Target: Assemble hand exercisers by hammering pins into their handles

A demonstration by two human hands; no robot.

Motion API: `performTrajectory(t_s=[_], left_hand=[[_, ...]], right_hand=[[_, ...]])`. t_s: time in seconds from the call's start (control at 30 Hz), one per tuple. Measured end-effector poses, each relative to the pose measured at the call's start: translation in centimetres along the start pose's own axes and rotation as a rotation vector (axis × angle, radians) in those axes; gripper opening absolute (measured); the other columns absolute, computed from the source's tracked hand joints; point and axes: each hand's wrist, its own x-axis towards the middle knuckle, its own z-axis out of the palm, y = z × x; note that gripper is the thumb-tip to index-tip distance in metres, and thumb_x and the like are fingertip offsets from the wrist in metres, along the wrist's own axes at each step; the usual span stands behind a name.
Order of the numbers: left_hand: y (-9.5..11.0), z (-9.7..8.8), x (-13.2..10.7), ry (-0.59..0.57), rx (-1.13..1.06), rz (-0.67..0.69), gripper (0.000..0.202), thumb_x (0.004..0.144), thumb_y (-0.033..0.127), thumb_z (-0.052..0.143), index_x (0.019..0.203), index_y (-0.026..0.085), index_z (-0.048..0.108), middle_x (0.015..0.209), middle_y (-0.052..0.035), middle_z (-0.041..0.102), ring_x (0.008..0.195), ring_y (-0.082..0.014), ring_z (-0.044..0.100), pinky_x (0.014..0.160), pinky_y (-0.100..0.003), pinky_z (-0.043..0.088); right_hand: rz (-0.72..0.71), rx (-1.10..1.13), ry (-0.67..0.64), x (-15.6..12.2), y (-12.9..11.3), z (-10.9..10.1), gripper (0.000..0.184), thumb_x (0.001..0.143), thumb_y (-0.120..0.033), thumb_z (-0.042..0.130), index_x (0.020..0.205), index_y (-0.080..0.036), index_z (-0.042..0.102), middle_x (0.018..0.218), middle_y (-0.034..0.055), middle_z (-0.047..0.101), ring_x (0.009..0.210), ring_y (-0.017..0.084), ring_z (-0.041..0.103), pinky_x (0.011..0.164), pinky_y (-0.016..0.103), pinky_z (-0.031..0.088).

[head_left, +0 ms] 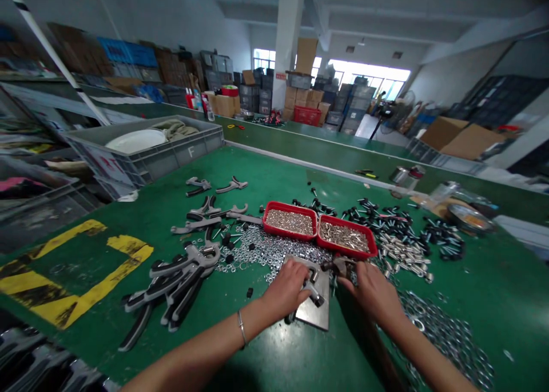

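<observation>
Left hand pinches a grey tool part down on the metal plate. Right hand is closed on a small piece, probably a fastener, just beside it. Step looks like fitting hardware; the next move needs the part pinned steady. Counts: one plate, two red trays just beyond the grip, roughly five handled tools to its left.

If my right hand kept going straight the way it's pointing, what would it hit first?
Probably the nearer red tray: your right hand, gripping a small tool, points forward-left at its front rim. Depth is unclear, so it could pass above the rim.
</observation>
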Motion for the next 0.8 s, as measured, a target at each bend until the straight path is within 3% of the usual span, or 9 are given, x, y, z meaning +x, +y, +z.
performTrajectory(t_s=[0.13,0.3,0.47,0.57,0.67,0.8], left_hand=[[0.2,0.0,-0.1,-0.009,0.004,-0.019,0.022,0.082,0.020,0.066,0.100,0.021,0.051,0.112,-0.0056,0.057,0.112,-0.0251,0.046,0.100,-0.040,0.039],[0.6,-0.2,-0.2,-0.019,0.022,-0.037,0.021,0.084,0.020,0.064,0.101,0.020,0.052,0.113,-0.0069,0.057,0.112,-0.0254,0.047,0.100,-0.041,0.039],[0.4,0.0,-0.3,-0.012,0.029,-0.034,0.024,0.083,0.022,0.064,0.104,0.020,0.053,0.114,-0.0074,0.057,0.114,-0.0255,0.048,0.102,-0.042,0.040],[0.4,0.6,-0.8,0.039,0.059,-0.088,0.055,0.078,0.026,0.069,0.127,0.018,0.045,0.134,-0.0128,0.048,0.128,-0.0303,0.041,0.111,-0.048,0.032],[0.9,1.2,-1.3,0.090,0.100,-0.190,0.092,0.075,0.029,0.071,0.148,0.014,0.018,0.149,-0.0202,0.033,0.138,-0.0370,0.029,0.114,-0.055,0.024],[1.4,1.5,-1.4,0.066,0.114,-0.277,0.100,0.076,0.026,0.067,0.153,0.014,0.005,0.151,-0.0220,0.032,0.136,-0.0396,0.033,0.113,-0.058,0.026]], right_hand=[[0.135,0.197,-0.175,-2.9,2.9,1.1,0.027,0.090,-0.044,0.047,0.081,-0.020,0.056,0.080,0.0101,0.067,0.075,0.026,0.065,0.066,0.034,0.048],[0.082,0.662,-0.080,-3.7,1.2,0.1,0.031,0.096,-0.050,0.033,0.097,-0.024,0.049,0.077,0.0026,0.064,0.070,0.021,0.063,0.065,0.030,0.047],[0.063,0.498,-0.227,-3.7,-0.9,-1.7,0.026,0.098,-0.045,0.032,0.090,-0.024,0.046,0.076,0.0059,0.066,0.064,0.022,0.061,0.060,0.030,0.040],[0.036,0.519,-0.284,-4.1,-1.6,-2.8,0.029,0.098,-0.046,0.032,0.086,-0.024,0.047,0.075,0.0060,0.067,0.064,0.022,0.062,0.059,0.029,0.040],[-0.017,0.573,-0.218,-4.4,-2.7,-3.4,0.032,0.099,-0.049,0.029,0.093,-0.025,0.050,0.081,0.0058,0.068,0.071,0.022,0.064,0.065,0.030,0.043],[-0.010,0.495,-0.277,-4.0,-3.4,-3.0,0.028,0.094,-0.047,0.039,0.085,-0.024,0.051,0.074,0.0059,0.066,0.064,0.022,0.062,0.059,0.030,0.041]])
